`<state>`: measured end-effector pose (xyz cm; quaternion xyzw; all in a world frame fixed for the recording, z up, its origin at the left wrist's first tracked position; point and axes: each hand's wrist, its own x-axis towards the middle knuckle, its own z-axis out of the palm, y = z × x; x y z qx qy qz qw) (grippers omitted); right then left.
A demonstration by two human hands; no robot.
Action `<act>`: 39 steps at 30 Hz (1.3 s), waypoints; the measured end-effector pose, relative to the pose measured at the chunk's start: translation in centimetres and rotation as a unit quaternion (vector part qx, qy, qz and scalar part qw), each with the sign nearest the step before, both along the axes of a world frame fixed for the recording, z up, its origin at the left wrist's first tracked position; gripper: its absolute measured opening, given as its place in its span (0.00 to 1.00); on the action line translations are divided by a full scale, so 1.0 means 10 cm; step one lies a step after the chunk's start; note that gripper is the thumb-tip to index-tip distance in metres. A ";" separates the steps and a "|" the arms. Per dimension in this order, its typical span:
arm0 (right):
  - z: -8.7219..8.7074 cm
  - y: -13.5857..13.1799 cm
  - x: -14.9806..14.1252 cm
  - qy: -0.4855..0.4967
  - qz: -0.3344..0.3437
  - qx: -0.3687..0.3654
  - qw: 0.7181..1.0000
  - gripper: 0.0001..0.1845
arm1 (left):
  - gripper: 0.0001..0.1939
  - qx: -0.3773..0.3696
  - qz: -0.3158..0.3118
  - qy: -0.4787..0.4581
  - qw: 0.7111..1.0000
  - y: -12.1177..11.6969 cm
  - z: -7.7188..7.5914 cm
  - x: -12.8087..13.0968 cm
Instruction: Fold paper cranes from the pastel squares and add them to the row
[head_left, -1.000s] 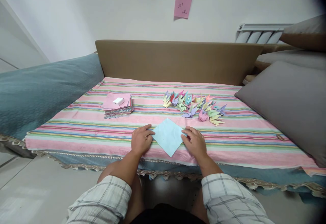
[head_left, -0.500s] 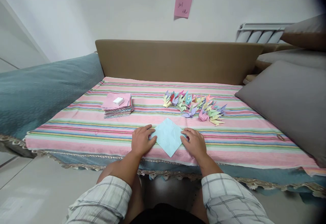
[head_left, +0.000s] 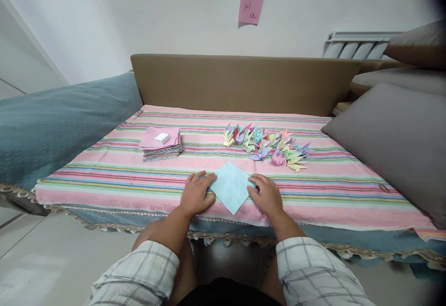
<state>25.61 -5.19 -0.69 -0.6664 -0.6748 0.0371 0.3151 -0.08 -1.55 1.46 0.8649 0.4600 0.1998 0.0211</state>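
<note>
A light blue paper square [head_left: 230, 186] lies turned like a diamond on the striped cloth [head_left: 324, 187], near its front edge. My left hand [head_left: 196, 193] rests flat at the paper's left corner, fingers stretched out and touching its edge. My right hand [head_left: 267, 195] lies at the right corner with fingers bent down onto the paper. Neither hand lifts the sheet.
A stack of coloured paper sheets [head_left: 160, 147] with a small white block [head_left: 162, 137] on top lies at the back left. Several folded paper cranes [head_left: 266, 146] are heaped behind the sheet. A grey cushion [head_left: 397, 143] is at the right, a teal blanket [head_left: 52, 125] at the left.
My left hand has slid a little right and down along the paper's left edge, its fingers spreading flatter. The right hand and the sheet have hardly moved.
</note>
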 end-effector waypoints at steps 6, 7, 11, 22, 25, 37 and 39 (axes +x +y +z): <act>0.03 -0.01 0.02 0.001 0.035 -0.005 0.999 0.19 | 0.24 0.009 0.017 -0.020 1.000 0.03 -0.01 0.01; 0.04 -0.01 0.03 -0.001 0.045 -0.008 0.999 0.21 | 0.23 0.011 0.018 -0.025 0.999 0.04 -0.01 0.01; 0.04 -0.02 0.06 -0.009 0.072 -0.031 0.997 0.25 | 0.19 0.018 0.012 -0.045 0.999 0.08 -0.05 0.00; 0.00 0.02 0.06 0.051 0.057 0.018 0.997 0.22 | 0.10 0.003 0.023 -0.142 0.990 0.10 -0.03 0.00; -0.02 0.03 0.09 0.086 0.064 0.035 0.994 0.18 | 0.10 -0.018 0.029 -0.174 0.984 0.10 -0.01 0.00; 0.11 -0.07 0.02 0.273 0.098 0.142 0.946 0.09 | 0.14 -0.127 0.047 -0.452 0.882 0.03 0.03 0.04; 0.14 -0.11 0.00 0.304 0.080 0.134 0.940 0.10 | 0.14 -0.161 0.031 -0.496 0.852 0.02 0.06 0.07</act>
